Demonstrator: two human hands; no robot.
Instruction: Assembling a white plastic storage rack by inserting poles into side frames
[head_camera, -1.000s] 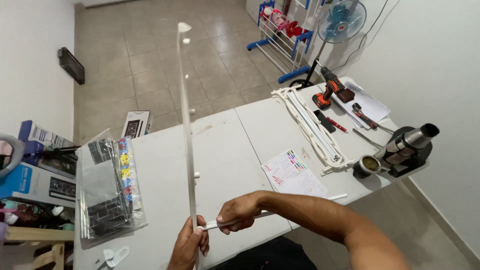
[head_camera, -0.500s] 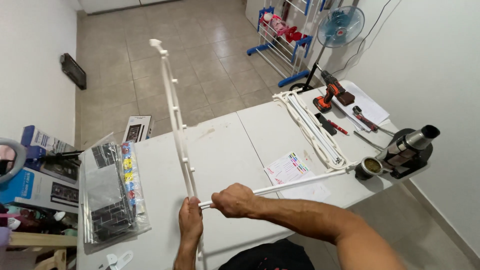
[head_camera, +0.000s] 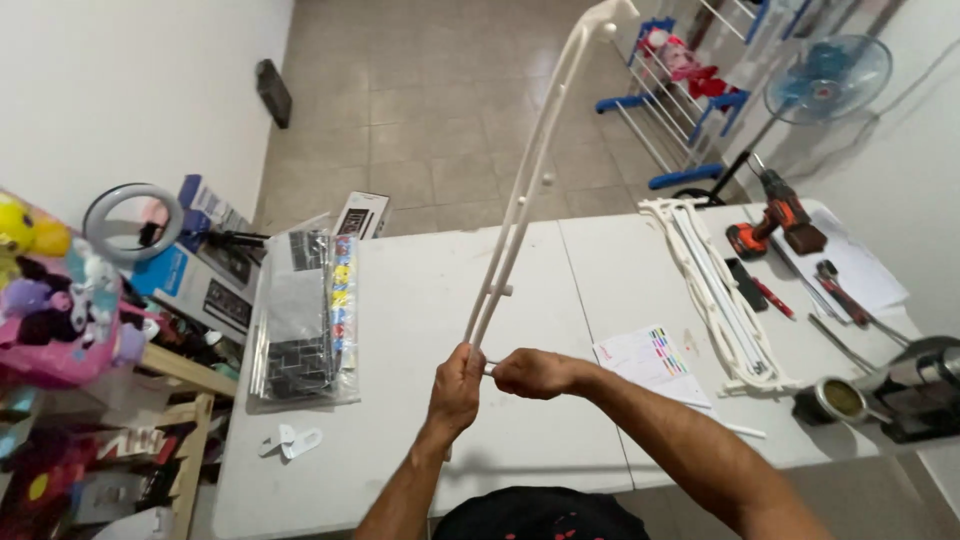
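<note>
While my left hand (head_camera: 456, 388) is wrapped around the bottom end of the long white plastic frame (head_camera: 530, 190), my right hand (head_camera: 530, 372) is pinched shut on a thin white rod (head_camera: 489, 368) right where it meets that frame, so both fists are basically touching. The frame is two rails joined at the top, and it leans up and away from my grip, over the white folding table (head_camera: 420, 300), with its rounded tip way out above the floor.

Off to the right of my hands there's one printed sheet with colour swatches (head_camera: 652, 362) lying flat, and past it a bundle of more white frame parts (head_camera: 715, 290); can't count those exactly. Further right is one red-and-black cordless drill (head_camera: 772, 217), plus a few hand tools I can't make out well. To the left of my grip sits one clear plastic bag of parts (head_camera: 300, 320), and nearer me on that side one small white bracket (head_camera: 290, 440). One standing fan (head_camera: 826, 78) is far off to the right, on the floor.
</note>
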